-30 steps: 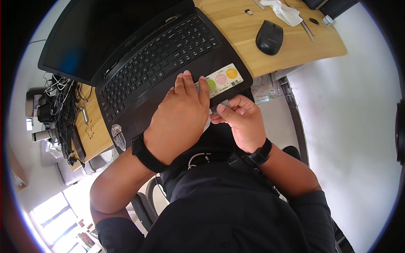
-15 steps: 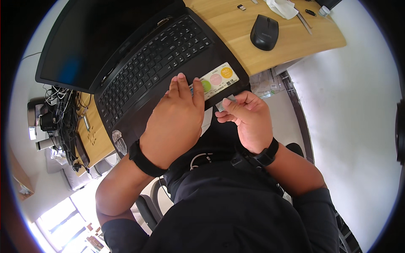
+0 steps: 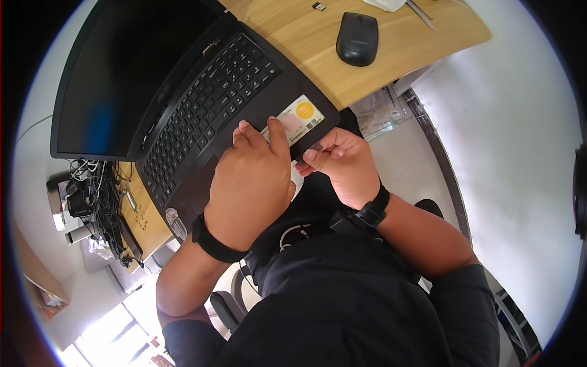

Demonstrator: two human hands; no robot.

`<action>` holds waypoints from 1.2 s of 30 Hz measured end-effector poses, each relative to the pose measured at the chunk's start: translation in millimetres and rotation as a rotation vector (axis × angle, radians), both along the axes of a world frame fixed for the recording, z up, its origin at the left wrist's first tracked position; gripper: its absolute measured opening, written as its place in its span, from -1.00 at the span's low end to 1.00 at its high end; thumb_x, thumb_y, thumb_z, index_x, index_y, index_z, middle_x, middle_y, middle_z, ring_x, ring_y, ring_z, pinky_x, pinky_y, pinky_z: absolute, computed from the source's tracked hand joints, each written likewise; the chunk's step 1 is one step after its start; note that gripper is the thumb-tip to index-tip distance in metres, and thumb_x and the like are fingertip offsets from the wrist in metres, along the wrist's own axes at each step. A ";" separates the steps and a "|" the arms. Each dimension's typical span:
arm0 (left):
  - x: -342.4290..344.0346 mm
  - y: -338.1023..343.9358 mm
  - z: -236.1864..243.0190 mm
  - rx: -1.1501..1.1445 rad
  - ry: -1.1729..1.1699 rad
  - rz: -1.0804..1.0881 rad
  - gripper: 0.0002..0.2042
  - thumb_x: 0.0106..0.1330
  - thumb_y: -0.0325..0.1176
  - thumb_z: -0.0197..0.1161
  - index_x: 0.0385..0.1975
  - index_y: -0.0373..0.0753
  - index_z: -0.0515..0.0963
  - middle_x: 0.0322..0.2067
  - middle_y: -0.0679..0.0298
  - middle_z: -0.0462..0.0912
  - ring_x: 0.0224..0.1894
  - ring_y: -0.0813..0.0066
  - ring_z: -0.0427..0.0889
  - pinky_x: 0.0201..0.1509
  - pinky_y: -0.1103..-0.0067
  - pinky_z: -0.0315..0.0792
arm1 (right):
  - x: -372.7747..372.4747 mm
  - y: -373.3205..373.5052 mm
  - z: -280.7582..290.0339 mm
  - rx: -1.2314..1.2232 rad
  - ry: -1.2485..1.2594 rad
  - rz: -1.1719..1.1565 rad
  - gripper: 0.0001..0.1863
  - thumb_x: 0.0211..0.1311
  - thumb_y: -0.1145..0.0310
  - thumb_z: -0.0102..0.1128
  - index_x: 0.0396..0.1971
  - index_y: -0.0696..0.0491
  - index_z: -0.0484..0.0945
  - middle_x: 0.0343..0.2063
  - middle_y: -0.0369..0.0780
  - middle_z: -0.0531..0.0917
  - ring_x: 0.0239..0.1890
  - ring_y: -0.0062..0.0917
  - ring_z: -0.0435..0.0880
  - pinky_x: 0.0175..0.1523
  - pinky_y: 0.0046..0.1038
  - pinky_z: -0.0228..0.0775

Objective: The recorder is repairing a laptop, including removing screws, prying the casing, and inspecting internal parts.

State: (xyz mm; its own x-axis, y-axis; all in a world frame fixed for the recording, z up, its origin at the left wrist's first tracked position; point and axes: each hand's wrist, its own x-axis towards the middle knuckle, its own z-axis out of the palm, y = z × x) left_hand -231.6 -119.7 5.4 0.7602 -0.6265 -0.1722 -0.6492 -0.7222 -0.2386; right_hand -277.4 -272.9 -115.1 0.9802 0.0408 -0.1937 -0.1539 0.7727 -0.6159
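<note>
An opened black laptop (image 3: pixel 211 113) with a dark screen rests tilted at the desk's front edge. My left hand (image 3: pixel 251 174) lies over its palm rest, fingers stretched out, with fingertips on the white sticker label (image 3: pixel 310 114) that bears coloured circles. Part of that label is hidden under the fingers. My right hand (image 3: pixel 343 165) is at the laptop's front right corner, thumb and fingers pinched on a small thin flat piece (image 3: pixel 315 147). Only a little of that piece shows, so its kind cannot be told.
A black mouse (image 3: pixel 357 40) and a small USB receiver (image 3: pixel 318 7) lie on the wooden desk (image 3: pixel 293 33) right of the laptop. Tangled cables (image 3: pixel 98 199) bunch up at the left. Small screws (image 3: pixel 140 219) are scattered near the desk's left part.
The laptop, mouse and desk have shifted left in the view. My right hand has come to the laptop's front edge, and less of the small flat piece shows between its fingers.
</note>
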 end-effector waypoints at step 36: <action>-4.0 13.6 -1.5 -0.245 0.003 -0.024 -0.35 0.06 -0.34 0.37 0.23 -0.42 0.49 0.22 -0.25 0.56 0.25 -0.13 0.63 0.23 0.27 0.60 | 1.7 -14.7 4.8 -0.024 0.002 0.000 -0.89 0.37 0.64 0.33 -0.29 0.19 0.55 -0.29 -0.12 0.76 -0.25 -0.38 0.84 -0.06 -0.34 0.76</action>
State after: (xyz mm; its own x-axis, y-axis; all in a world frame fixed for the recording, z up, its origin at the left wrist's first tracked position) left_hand -235.6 -106.1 3.9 0.7441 -0.6679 -0.0152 -0.6676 -0.7424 -0.0563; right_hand -275.7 -287.6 -110.3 0.9797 0.0365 -0.1969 -0.1556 0.7577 -0.6338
